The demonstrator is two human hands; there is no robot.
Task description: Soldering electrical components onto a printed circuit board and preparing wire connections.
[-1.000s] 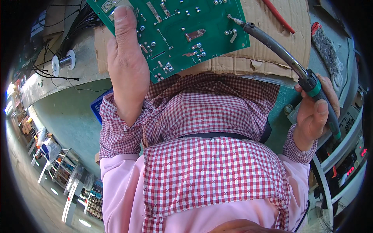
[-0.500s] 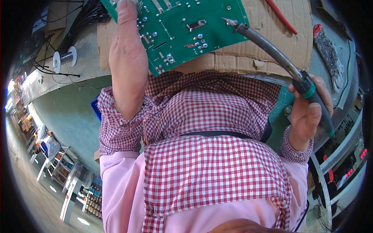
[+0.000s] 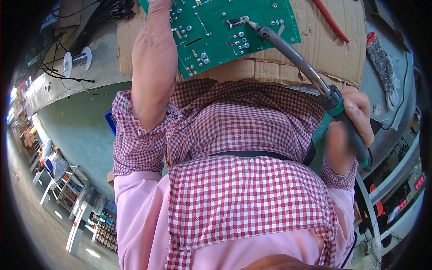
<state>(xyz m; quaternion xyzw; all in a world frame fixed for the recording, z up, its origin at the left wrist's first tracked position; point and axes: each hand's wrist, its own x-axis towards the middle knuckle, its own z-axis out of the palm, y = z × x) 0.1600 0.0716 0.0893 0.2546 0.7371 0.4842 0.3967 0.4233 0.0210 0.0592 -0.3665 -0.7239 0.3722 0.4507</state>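
Observation:
A green circuit board (image 3: 211,54) with shiny solder joints lies tilted over the cardboard at the top of the view. My left hand (image 3: 157,27) grips its left part from above; the upper edge of the picture cuts off the fingers. My right hand (image 3: 357,112) is closed round the handle of a soldering iron (image 3: 288,49) with a dark bent shaft and a green collar. The iron's tip meets the board at the right end of a dark rectangular spot, on a silvery joint. Part of the right hand is blurred.
Brown cardboard (image 3: 333,58) covers the bench under the board. A red stick-like tool (image 3: 330,20) lies on it at right, with a grey glove-like cloth (image 3: 382,67) beyond. At left stand a solder wire spool (image 3: 79,60) and a bundle of black cables (image 3: 101,22).
The soldering iron's tip has moved left across the board, from near its right edge to the joint by the dark spot. My right hand has shifted left too. The board sits slightly higher and farther right.

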